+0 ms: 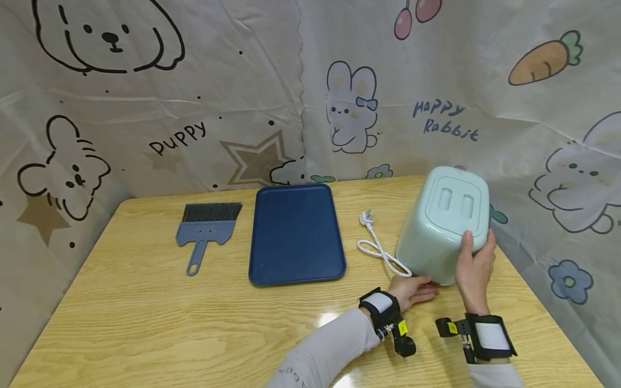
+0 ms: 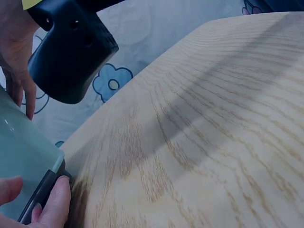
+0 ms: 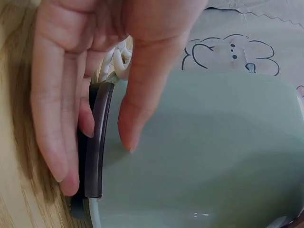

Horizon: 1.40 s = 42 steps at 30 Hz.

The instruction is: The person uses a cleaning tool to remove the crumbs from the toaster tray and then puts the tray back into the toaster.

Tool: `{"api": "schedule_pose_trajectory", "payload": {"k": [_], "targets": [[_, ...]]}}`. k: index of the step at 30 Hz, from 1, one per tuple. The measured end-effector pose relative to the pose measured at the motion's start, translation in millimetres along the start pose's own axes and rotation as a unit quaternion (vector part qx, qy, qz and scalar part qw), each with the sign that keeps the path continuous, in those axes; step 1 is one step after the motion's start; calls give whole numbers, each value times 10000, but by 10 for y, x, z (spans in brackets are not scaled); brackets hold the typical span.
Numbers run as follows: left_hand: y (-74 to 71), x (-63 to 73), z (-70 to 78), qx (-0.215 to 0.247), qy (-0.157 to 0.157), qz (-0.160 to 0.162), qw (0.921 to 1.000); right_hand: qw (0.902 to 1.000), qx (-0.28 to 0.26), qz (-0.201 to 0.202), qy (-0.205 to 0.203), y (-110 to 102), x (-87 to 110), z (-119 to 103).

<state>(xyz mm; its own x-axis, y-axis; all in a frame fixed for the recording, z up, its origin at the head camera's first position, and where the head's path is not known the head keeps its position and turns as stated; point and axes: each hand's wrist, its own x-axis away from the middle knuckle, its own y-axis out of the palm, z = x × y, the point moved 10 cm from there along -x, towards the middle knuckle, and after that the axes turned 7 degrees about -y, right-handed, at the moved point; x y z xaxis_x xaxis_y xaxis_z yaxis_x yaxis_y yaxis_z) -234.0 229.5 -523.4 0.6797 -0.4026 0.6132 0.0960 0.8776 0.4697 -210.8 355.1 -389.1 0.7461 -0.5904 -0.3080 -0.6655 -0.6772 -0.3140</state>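
Note:
A mint-green, toaster-like appliance stands at the right of the table, its top face with two slot-shaped recesses turned up towards the head camera. Low on its near side, my left hand grips the bottom edge. In the right wrist view, that hand's thumb lies on the green wall, with the fingers outside a dark glossy strip. My right hand holds the appliance's right near side, thumb up at the rim of the top. A white cord with a plug lies just left of the appliance.
A dark blue tray lies mid-table. Left of it is a grey-blue brush with dark bristles, handle towards me. The wooden table meets a printed cloth backdrop at the back and along the sides.

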Motion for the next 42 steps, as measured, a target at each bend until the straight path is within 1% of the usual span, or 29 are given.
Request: {"api": "schedule_pose_trajectory", "payload": {"k": [2,11,17,20,27,29,32,36,42], "targets": [[-11,-16,3,79,13,77,9999,10000,9,-22,11,-2,-4,4],[-62,-63,28,455,227,220,9985,10000,4,-78,-36,7,7,15],[-75,-82,70,352,447,271,9980,9999,17,-117,-37,13,11,6],[-73,-82,82,350,505,287,9977,9999,29,-120,-51,8,7,0],[-28,-64,116,284,726,118,9969,9998,29,-132,-123,-9,-12,-8],[-25,-59,121,267,775,126,9966,9998,42,-146,-131,-8,-18,-13],[-35,-53,122,241,796,243,9962,9998,38,-165,-121,-5,-22,-15],[-55,-48,119,127,778,499,9956,9998,43,-175,-92,-2,-24,-5],[-75,-36,116,155,746,743,9943,9997,70,-203,-71,6,-31,6]]}}
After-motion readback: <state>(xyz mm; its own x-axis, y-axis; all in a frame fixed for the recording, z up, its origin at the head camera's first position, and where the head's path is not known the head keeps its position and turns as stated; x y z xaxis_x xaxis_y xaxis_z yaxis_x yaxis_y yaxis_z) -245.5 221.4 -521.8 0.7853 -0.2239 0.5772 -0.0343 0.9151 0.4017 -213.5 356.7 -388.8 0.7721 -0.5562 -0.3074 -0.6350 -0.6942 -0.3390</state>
